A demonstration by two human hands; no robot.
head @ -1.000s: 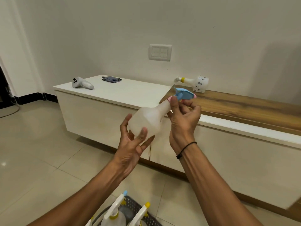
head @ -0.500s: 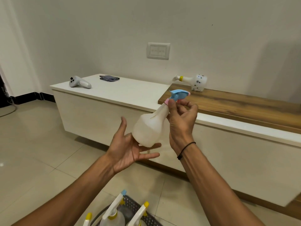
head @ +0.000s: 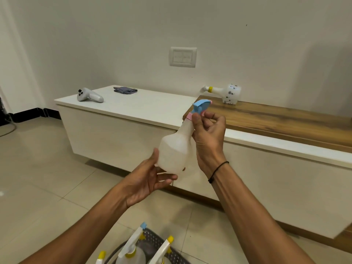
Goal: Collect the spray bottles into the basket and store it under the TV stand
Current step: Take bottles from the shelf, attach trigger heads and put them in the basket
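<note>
I hold a frosted white spray bottle (head: 176, 149) with a blue trigger head and pink collar in front of the TV stand (head: 133, 130). My right hand (head: 208, 134) grips its neck just below the blue head. My left hand (head: 150, 180) cups the bottle's round base from below, fingers spread around it. A dark perforated basket (head: 152, 242) sits on the floor at the bottom edge with three white spray bottles (head: 131, 246) with yellow collars in it. Another white spray bottle (head: 226, 93) lies on its side on the stand's wooden top.
A white handheld controller (head: 89, 95) and a folded grey cloth (head: 125, 90) lie on the white left part of the stand. A wall switch plate (head: 183, 57) is above it. The stand hangs above the tiled floor (head: 42, 168), leaving a dark gap beneath.
The left hand let go of the bottle's side, opened, then came back under its base. The bottle tilted more upright while the right hand kept its grip at the neck.
</note>
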